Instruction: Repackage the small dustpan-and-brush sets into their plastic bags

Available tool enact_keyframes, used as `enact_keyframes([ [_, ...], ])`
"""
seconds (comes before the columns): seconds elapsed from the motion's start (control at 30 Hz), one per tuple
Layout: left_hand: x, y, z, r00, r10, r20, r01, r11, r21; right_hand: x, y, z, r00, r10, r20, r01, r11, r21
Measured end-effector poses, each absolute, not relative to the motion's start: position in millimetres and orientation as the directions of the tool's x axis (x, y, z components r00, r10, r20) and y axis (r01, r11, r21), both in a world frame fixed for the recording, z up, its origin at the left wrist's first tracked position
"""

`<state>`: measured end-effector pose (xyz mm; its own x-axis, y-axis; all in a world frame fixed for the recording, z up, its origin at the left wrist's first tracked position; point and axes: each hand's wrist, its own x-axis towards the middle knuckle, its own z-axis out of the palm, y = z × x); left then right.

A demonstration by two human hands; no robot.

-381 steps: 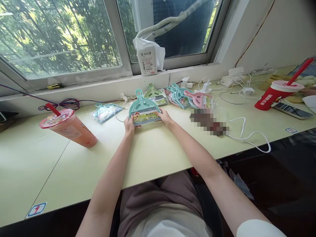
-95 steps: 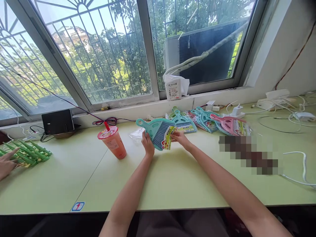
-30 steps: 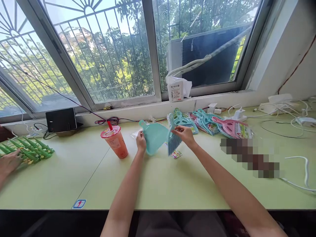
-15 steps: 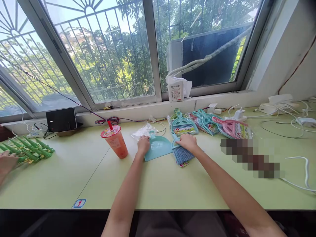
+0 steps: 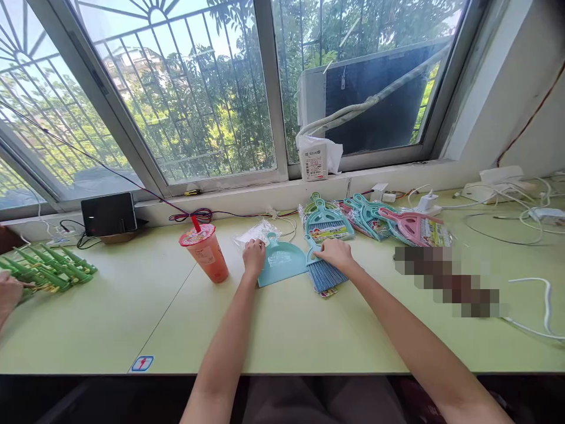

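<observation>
A light blue dustpan (image 5: 283, 264) lies flat on the table, its handle pointing to the window. My left hand (image 5: 255, 257) is closed on the dustpan's left edge. To the right, my right hand (image 5: 336, 254) is closed round the upper part of a small blue brush (image 5: 325, 275), whose bristles point towards me. A bit of a colourful label shows under the bristles. Just behind lies a wrapped blue brush and dustpan set (image 5: 327, 224), and a crumpled clear plastic bag (image 5: 256, 232) is behind my left hand.
An orange drink cup (image 5: 206, 256) with a red straw stands to the left. More wrapped sets, one of them pink (image 5: 415, 227), lie at the back right near white cables. At the far left another person's hand (image 5: 9, 294) touches green pointed pieces (image 5: 48, 268). A tablet (image 5: 109, 214) stands behind.
The other person's hand at the far left has shifted slightly left. My hands, the dustpan and the brush have hardly moved.
</observation>
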<state>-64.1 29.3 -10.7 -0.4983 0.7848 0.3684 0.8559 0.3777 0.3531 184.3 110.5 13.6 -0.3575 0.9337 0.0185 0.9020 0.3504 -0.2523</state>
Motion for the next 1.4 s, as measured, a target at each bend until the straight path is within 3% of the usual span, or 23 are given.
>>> enact_keyframes([
  [0.53, -63, 29, -10, -0.507, 0.782, 0.363, 0.847, 0.375, 0.376, 184, 109, 13, -0.372, 0.927, 0.037, 0.888, 0.368, -0.277],
  [0.7, -65, 30, -10, -0.542, 0.748, 0.383, 0.816, 0.359, 0.454, 186, 110, 17, -0.377, 0.925, 0.054, 0.874, 0.374, -0.311],
  [0.77, -66, 30, -10, -0.571, 0.724, 0.387, 0.786, 0.346, 0.513, 186, 109, 19, -0.344, 0.932, 0.113, 0.864, 0.361, -0.352],
  [0.93, -68, 29, -8, -0.624, 0.662, 0.416, 0.739, 0.326, 0.590, 185, 106, 17, -0.149, 0.886, 0.439, 0.852, 0.341, -0.398],
  [1.03, -68, 28, -8, -0.628, 0.643, 0.438, 0.740, 0.318, 0.593, 188, 109, 12, -0.049, 0.855, 0.516, 0.801, 0.342, -0.491],
  [1.4, -66, 26, -6, -0.626, 0.647, 0.434, 0.741, 0.322, 0.588, 206, 129, 7, 0.182, 0.919, 0.350, 0.637, 0.161, -0.754],
])
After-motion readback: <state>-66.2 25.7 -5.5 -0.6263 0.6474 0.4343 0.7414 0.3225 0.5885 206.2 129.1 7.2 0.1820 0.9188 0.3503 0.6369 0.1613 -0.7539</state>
